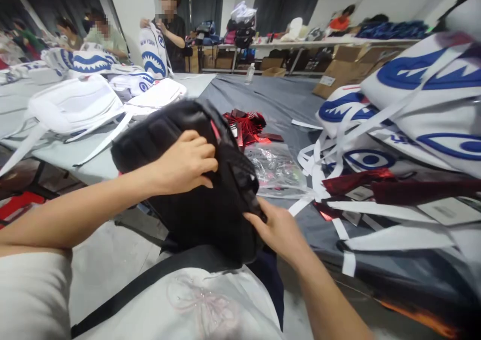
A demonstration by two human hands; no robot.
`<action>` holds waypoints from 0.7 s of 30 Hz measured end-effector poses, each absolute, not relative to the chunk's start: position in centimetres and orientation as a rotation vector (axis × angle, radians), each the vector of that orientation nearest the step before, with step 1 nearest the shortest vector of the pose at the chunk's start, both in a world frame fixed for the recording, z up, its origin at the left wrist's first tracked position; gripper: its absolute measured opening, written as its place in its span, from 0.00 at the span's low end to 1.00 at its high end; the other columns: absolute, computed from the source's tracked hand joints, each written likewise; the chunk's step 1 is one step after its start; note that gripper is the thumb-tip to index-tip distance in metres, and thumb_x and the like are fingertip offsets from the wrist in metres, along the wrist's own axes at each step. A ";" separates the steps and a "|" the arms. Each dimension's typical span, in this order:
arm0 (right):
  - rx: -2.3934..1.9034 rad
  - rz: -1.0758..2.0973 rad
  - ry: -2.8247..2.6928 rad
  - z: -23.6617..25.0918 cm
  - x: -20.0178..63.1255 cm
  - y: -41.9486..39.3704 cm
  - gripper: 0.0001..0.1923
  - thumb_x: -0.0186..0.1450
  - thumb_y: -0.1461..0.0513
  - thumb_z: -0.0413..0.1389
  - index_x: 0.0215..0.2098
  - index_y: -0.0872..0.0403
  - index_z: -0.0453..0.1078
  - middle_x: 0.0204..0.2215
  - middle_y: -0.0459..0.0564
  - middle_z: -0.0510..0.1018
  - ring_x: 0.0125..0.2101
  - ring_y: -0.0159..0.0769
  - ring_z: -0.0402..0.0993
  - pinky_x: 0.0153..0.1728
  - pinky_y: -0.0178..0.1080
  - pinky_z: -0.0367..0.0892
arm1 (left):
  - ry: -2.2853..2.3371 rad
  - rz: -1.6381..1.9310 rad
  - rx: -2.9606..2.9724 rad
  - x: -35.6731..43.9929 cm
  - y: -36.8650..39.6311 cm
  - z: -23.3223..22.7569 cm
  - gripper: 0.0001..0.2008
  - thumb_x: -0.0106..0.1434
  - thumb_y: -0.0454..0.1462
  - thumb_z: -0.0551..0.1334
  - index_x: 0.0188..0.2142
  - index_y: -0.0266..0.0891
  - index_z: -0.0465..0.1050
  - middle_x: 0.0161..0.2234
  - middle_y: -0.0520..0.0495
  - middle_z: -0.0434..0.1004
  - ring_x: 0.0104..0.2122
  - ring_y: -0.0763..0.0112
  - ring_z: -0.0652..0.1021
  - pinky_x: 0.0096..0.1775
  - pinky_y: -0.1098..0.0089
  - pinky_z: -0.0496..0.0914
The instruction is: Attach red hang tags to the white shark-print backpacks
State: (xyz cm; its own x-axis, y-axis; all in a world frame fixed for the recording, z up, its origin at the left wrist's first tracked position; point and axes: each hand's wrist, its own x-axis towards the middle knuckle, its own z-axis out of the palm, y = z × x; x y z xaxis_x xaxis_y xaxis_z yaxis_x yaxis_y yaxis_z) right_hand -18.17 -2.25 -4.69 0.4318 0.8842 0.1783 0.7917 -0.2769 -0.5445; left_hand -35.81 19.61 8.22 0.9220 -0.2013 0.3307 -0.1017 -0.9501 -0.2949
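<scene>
Holding the black bag (205, 217) at the centre of the frame, we have our right hand (280, 229) clasped round its edge and our left hand (186, 162) curled over it, grip unclear; it seems soft, likely sagging unless held by both edges.

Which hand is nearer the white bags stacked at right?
Right. The right hand grips the black bag, left of the stacked white bags; the left hand is farther left, on the black bag.
</scene>
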 end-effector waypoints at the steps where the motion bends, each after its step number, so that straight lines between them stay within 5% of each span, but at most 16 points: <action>1: -2.196 0.262 -1.371 -5.8 -18.1 -2.1 0.11 0.65 0.54 0.54 0.36 0.52 0.71 0.23 0.46 0.76 0.26 0.40 0.73 0.28 0.36 0.59 | 0.256 -0.525 -2.825 -35.3 20.2 6.6 0.14 0.63 0.47 0.67 0.40 0.40 0.75 0.38 0.48 0.76 0.43 0.62 0.74 0.57 0.53 0.61; 8: -2.458 0.390 -1.188 -10.7 -17.2 -1.7 0.14 0.68 0.54 0.55 0.45 0.55 0.72 0.30 0.52 0.81 0.33 0.44 0.78 0.31 0.36 0.60 | 0.417 -0.830 -2.757 -29.4 23.4 -2.9 0.08 0.69 0.41 0.60 0.41 0.40 0.74 0.42 0.46 0.78 0.50 0.63 0.74 0.67 0.49 0.55; 15: -2.264 -0.203 -1.368 -6.6 -16.7 1.0 0.14 0.73 0.58 0.50 0.49 0.53 0.74 0.37 0.53 0.81 0.38 0.41 0.78 0.38 0.37 0.66 | 0.574 -0.892 -2.844 -25.7 25.7 -5.9 0.11 0.70 0.42 0.58 0.41 0.38 0.74 0.40 0.44 0.78 0.49 0.62 0.75 0.66 0.41 0.57; 21: -2.205 0.098 -1.618 -4.3 -13.8 7.3 0.17 0.71 0.64 0.50 0.55 0.48 0.72 0.38 0.47 0.83 0.36 0.37 0.79 0.36 0.34 0.65 | 0.639 -1.136 -2.724 -25.3 26.3 -6.7 0.08 0.69 0.40 0.61 0.40 0.37 0.73 0.38 0.46 0.79 0.47 0.65 0.76 0.66 0.45 0.61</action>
